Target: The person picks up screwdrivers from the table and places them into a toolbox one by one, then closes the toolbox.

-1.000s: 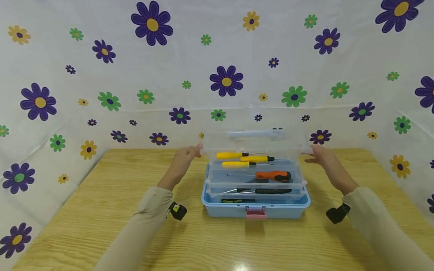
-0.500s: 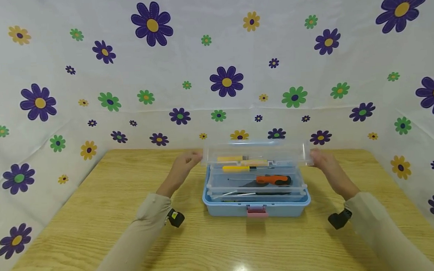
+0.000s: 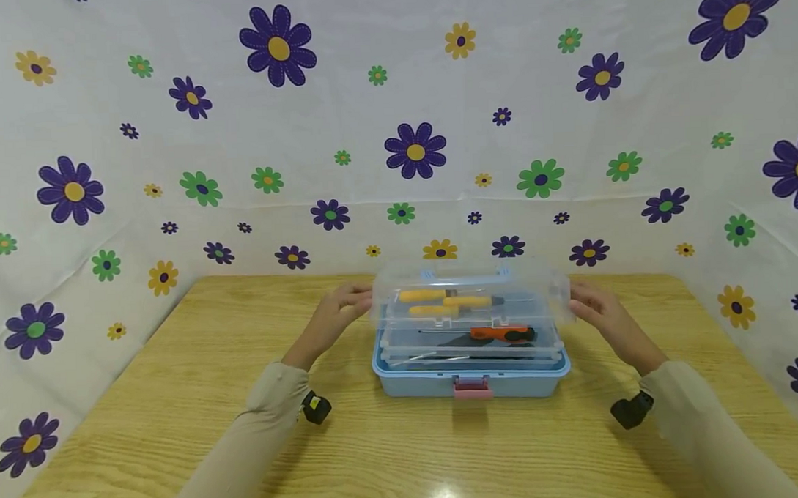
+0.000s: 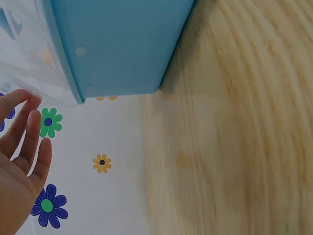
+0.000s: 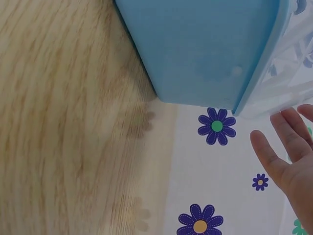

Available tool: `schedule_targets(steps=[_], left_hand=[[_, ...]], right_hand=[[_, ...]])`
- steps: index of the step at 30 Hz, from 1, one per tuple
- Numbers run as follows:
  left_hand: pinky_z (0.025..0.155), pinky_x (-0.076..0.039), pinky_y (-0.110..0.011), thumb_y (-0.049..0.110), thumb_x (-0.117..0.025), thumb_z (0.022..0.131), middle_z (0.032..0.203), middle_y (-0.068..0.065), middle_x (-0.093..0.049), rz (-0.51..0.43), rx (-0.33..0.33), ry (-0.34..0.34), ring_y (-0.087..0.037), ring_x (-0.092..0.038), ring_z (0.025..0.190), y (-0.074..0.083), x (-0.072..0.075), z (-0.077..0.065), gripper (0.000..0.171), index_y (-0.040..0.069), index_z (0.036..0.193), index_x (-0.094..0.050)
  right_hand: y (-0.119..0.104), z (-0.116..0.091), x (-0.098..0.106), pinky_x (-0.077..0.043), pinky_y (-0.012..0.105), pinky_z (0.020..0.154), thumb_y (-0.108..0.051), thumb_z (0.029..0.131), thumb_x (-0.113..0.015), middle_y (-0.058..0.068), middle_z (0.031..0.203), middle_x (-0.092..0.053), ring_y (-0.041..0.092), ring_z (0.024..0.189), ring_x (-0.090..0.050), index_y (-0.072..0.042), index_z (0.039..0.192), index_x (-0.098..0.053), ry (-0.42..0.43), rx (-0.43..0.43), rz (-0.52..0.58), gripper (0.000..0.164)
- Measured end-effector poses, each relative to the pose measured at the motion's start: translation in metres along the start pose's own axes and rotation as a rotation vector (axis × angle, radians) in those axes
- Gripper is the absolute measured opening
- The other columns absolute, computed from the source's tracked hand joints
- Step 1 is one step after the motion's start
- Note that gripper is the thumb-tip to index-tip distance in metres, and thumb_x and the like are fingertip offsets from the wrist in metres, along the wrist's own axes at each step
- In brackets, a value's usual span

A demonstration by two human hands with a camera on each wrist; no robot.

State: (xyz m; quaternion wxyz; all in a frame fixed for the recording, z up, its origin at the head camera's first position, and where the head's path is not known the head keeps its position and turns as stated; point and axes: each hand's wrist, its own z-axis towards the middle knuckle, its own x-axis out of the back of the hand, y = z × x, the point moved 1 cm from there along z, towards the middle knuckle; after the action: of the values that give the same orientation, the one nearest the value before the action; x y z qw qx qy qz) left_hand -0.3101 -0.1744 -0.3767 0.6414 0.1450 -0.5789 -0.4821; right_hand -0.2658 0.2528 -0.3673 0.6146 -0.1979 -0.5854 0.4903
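Observation:
A light blue toolbox (image 3: 417,387) with a clear lid (image 3: 469,282) stands on the table. The lid is partly lowered over the trays, its front edge above the base. My left hand (image 3: 338,310) has its fingertips at the lid's left end, the fingers loosely extended in the left wrist view. At the opposite end the fingers of my right hand (image 3: 599,311) touch the lid, spread and fairly straight in the right wrist view. Through the plastic show several yellow-handled screwdrivers (image 3: 423,295) and an orange-and-black screwdriver (image 3: 501,334). Darker tools lower down are hard to make out.
A pink latch (image 3: 473,389) hangs at the toolbox's front. The wooden table (image 3: 406,454) meets a white cloth (image 3: 341,97) with printed flowers behind and at both sides. A black wrist camera (image 3: 315,408) sits on the left sleeve.
The clear lid has come down and forward over the trays. Both hands moved down slightly with it, and their grip on its ends has loosened into extended fingers.

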Motion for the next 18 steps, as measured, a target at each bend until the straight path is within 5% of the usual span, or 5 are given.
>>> schedule_targets(steps=[4, 9, 12, 18], left_hand=[[0.101, -0.041, -0.053, 0.027, -0.056, 0.094, 0.13, -0.015, -0.056, 0.002, -0.005, -0.019, -0.033, -0.047, 0.126, -0.003, 0.0, -0.002, 0.037, 0.003, 0.122, -0.062], [0.103, -0.038, -0.055, 0.024, -0.059, 0.092, 0.132, -0.013, -0.055, -0.022, -0.036, -0.046, -0.033, -0.045, 0.128, -0.007, 0.0, -0.006, 0.037, 0.005, 0.124, -0.061], [0.106, -0.034, -0.055, 0.024, -0.062, 0.09, 0.134, -0.012, -0.055, -0.028, -0.037, -0.054, -0.032, -0.044, 0.13, -0.008, 0.001, -0.008, 0.04, 0.005, 0.125, -0.061], [0.108, -0.031, -0.056, 0.022, -0.067, 0.087, 0.134, -0.014, -0.054, -0.029, -0.047, -0.066, -0.034, -0.044, 0.13, -0.007, 0.001, -0.01, 0.044, 0.004, 0.126, -0.059]], right_hand=[[0.001, -0.003, 0.0, -0.04, 0.037, 0.103, -0.016, 0.1, -0.042, 0.014, 0.14, -0.043, -0.009, 0.118, -0.04, 0.003, 0.14, -0.039, -0.016, 0.013, 0.013, 0.045], [0.006, -0.004, 0.001, -0.041, 0.008, 0.09, -0.009, 0.097, -0.047, -0.021, 0.127, -0.047, -0.014, 0.114, -0.045, 0.006, 0.138, -0.041, -0.037, 0.054, 0.082, 0.044], [0.008, -0.005, 0.001, -0.043, 0.009, 0.088, -0.007, 0.095, -0.05, -0.029, 0.124, -0.047, -0.011, 0.11, -0.051, 0.006, 0.137, -0.042, -0.053, 0.073, 0.117, 0.044], [0.012, -0.005, 0.001, -0.044, 0.013, 0.09, -0.001, 0.092, -0.054, -0.025, 0.128, -0.049, -0.008, 0.113, -0.052, 0.005, 0.137, -0.042, -0.071, 0.125, 0.152, 0.048]])
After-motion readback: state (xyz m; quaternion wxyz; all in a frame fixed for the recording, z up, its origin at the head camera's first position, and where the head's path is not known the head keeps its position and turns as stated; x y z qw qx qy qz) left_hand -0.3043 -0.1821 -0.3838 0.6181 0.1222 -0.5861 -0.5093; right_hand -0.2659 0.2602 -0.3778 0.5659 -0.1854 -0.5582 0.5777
